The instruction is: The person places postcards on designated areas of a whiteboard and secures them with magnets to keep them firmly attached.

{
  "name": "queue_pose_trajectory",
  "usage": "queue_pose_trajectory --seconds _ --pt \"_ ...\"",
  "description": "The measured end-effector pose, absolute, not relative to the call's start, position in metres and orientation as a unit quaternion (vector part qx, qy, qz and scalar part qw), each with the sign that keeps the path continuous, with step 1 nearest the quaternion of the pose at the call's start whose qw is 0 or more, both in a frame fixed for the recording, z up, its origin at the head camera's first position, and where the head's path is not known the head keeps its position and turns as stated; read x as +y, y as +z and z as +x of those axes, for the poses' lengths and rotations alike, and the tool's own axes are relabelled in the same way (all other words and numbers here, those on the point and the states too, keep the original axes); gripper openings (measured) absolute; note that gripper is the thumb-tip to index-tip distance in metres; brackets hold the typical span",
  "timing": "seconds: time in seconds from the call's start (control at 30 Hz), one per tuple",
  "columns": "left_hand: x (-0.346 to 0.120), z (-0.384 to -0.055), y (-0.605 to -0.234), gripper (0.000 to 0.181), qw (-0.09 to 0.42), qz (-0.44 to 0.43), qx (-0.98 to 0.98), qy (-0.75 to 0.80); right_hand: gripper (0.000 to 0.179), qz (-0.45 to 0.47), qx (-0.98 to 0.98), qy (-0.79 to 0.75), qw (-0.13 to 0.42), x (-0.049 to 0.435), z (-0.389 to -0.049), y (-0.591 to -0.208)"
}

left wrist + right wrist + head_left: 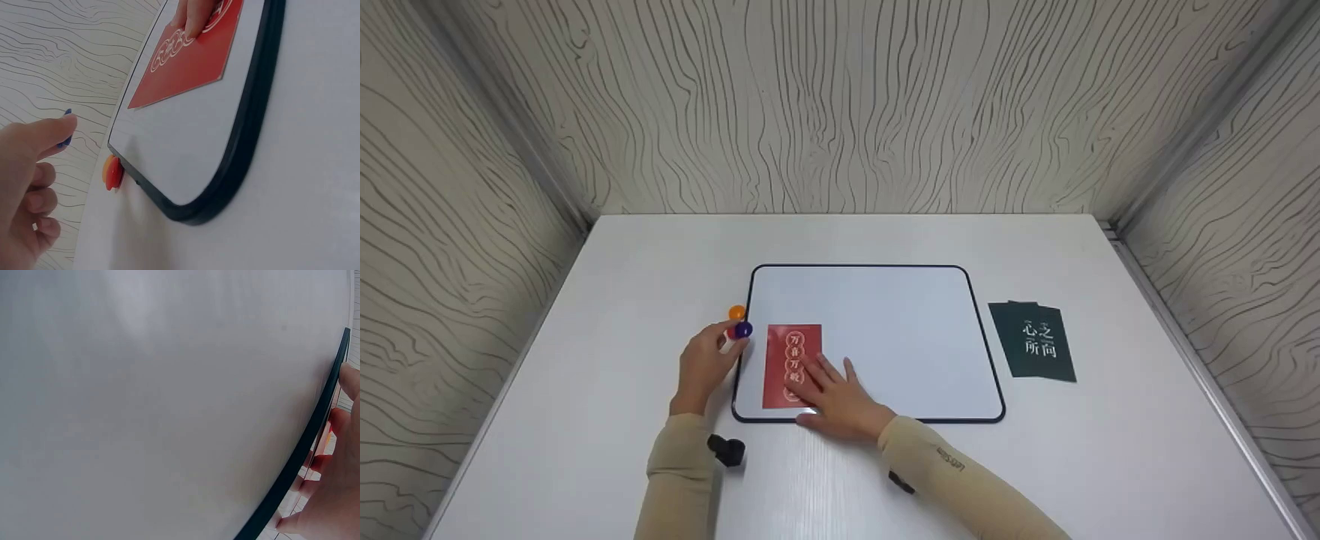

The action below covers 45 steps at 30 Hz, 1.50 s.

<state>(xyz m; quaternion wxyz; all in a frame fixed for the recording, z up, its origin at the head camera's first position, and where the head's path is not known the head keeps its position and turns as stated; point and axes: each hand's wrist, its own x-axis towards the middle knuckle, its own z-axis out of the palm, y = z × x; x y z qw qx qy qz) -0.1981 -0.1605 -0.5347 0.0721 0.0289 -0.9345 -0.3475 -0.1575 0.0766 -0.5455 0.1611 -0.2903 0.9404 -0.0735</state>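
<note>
A framed whiteboard (900, 337) lies flat on the white table, and a red card (780, 364) with white characters is on its left part. My right hand (840, 405) rests with spread fingers on the card's lower right and the board's near edge. Just at the board's left edge, my left hand (706, 366) pinches a blue-purple button magnet (744, 330) between thumb and finger; only its rim shows in the left wrist view. An orange magnet (736, 313) and a red magnet (114, 173) stand by the board's left edge, the red one partly hidden in the head view.
Several dark green cards (1039, 341) with white characters overlap on the table to the right of the board. Wood-grain panels (840, 112) enclose the table at the back and both sides.
</note>
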Motion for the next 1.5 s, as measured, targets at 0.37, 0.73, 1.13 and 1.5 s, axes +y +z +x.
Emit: queue_pose_trajectory --seconds 0.37,0.73,1.13,1.5 --pt "-0.153 -0.204 -0.531 0.045 0.042 0.036 -0.933 -0.355 0.061 -0.287 0.942 -0.073 0.161 0.076 -0.157 -0.544" --pt "-0.146 -0.206 -0.528 0.044 0.055 0.029 -0.933 -0.354 0.061 -0.285 0.942 -0.076 0.163 0.076 -0.158 -0.543" --pt "-0.14 -0.209 -0.529 0.039 0.095 -0.011 -0.937 -0.335 0.061 -0.29 0.94 -0.071 0.163 0.076 -0.157 -0.543" --pt "-0.134 -0.215 -0.525 0.04 0.065 -0.015 -0.939 -0.336 0.062 -0.289 0.942 -0.059 0.162 0.075 -0.159 -0.545"
